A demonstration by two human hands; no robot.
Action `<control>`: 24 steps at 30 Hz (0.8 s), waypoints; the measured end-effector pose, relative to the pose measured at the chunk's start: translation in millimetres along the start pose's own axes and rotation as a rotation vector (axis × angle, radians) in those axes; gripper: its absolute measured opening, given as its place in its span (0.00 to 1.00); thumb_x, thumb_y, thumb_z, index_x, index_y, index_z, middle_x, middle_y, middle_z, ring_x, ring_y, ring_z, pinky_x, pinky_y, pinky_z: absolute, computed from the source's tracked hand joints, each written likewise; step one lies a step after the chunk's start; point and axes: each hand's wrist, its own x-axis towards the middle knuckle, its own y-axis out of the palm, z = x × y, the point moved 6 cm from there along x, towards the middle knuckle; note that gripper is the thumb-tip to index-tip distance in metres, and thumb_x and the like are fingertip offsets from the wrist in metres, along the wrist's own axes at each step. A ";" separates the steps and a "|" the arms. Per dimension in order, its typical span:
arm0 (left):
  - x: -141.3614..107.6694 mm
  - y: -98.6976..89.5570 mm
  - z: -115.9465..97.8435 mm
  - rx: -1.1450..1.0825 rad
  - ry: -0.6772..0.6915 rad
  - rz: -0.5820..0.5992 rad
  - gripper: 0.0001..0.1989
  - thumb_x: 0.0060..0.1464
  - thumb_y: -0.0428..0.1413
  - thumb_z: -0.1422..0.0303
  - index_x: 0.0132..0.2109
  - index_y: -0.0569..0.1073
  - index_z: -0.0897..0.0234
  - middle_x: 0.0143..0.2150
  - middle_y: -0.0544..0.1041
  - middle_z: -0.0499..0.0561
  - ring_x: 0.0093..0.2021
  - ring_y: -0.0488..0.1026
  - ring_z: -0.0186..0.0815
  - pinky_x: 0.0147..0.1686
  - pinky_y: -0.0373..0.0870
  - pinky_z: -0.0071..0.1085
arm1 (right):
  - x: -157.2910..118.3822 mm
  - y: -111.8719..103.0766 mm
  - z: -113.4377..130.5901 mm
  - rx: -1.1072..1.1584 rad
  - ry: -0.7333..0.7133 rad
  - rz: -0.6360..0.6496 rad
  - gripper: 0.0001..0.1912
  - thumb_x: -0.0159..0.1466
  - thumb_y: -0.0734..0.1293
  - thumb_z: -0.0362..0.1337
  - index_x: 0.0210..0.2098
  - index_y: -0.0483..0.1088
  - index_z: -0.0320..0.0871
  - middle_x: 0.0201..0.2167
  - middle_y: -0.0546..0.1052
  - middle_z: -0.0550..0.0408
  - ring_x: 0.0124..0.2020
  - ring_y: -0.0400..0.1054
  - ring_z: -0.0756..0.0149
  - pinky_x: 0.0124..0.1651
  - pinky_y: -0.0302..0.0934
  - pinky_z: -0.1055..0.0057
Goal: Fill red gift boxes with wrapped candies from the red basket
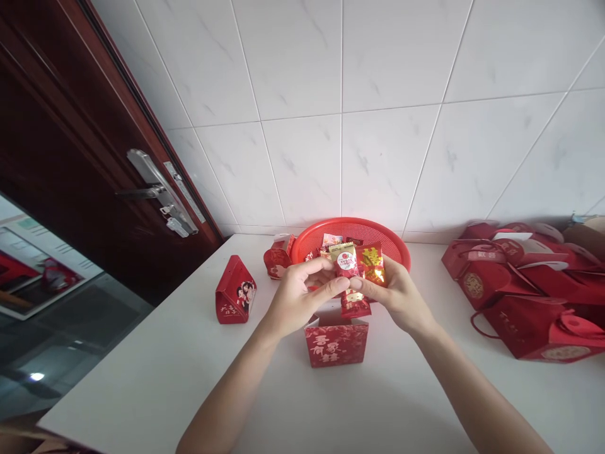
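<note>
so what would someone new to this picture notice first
Probably the shiny packets in the middle, held between the left hand and right hand, with an open red box just below them in the picture. Next, the heap of red boxes at the right of the white table. The dark door at upper left also stands out against the pale tiles.

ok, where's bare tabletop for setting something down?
Free: white tabletop in front of the tent-shaped box, between its left edge and the left forearm; also a strip between the right forearm and piled red boxes. Crowded: the middle, where left hand and right hand hold wrapped packets over the open box, red basket behind.
</note>
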 end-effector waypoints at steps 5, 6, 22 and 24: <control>2.7 -2.6 3.6 -0.031 0.008 -0.021 0.12 0.56 0.64 0.58 0.36 0.79 0.64 0.37 0.81 0.52 0.42 0.79 0.41 0.42 0.77 0.32 | -0.1 1.2 -2.9 0.033 0.018 0.061 0.21 0.60 0.74 0.51 0.47 0.74 0.47 0.43 0.80 0.50 0.45 0.74 0.55 0.47 0.71 0.60; 3.1 -3.1 3.9 -0.031 0.011 -0.028 0.12 0.56 0.64 0.58 0.36 0.79 0.64 0.36 0.81 0.51 0.42 0.79 0.41 0.42 0.77 0.32 | -0.1 1.3 -2.2 0.042 0.013 0.067 0.21 0.61 0.74 0.51 0.48 0.74 0.47 0.45 0.80 0.50 0.46 0.74 0.54 0.49 0.71 0.60; 4.3 -14.4 2.0 0.018 0.069 -0.227 0.14 0.53 0.65 0.58 0.41 0.79 0.64 0.39 0.81 0.53 0.39 0.78 0.39 0.42 0.77 0.33 | 2.7 -8.1 0.9 -0.017 0.023 0.056 0.21 0.56 0.78 0.42 0.47 0.75 0.47 0.44 0.81 0.51 0.43 0.76 0.55 0.45 0.70 0.62; 4.5 -17.2 2.1 0.022 0.064 -0.254 0.14 0.53 0.65 0.58 0.40 0.79 0.64 0.38 0.81 0.52 0.39 0.78 0.39 0.42 0.77 0.33 | 3.6 -17.5 3.6 0.011 0.014 -0.006 0.20 0.55 0.78 0.42 0.46 0.75 0.46 0.44 0.81 0.50 0.44 0.76 0.52 0.46 0.71 0.60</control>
